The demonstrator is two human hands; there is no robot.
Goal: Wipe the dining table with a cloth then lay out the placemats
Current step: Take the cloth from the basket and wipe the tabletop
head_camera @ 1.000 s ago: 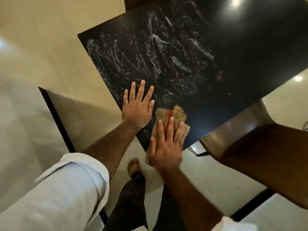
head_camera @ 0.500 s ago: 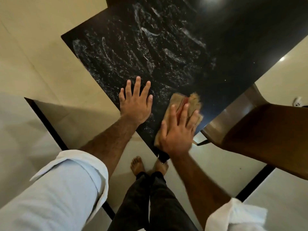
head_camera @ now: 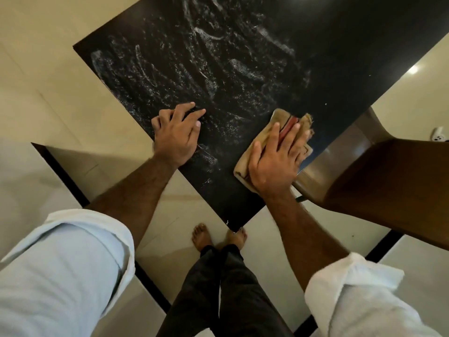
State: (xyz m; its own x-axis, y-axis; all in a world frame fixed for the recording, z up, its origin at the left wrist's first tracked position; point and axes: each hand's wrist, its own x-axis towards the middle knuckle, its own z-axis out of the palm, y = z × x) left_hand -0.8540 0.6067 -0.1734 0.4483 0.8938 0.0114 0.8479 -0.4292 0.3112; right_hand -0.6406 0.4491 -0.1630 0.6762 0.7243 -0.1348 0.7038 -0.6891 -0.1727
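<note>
Hands, two: left hand (head_camera: pixel 176 135) rests bent fingertips on the one black table (head_camera: pixel 243 69), holding nothing; right hand (head_camera: pixel 274 164), fingers straight, presses the single tan cloth (head_camera: pixel 280 117) flat near the table's right edge. Palm hides much of the cloth, perhaps red-striped; one chair (head_camera: pixel 388 181) and the table's far end are cut off.
</note>
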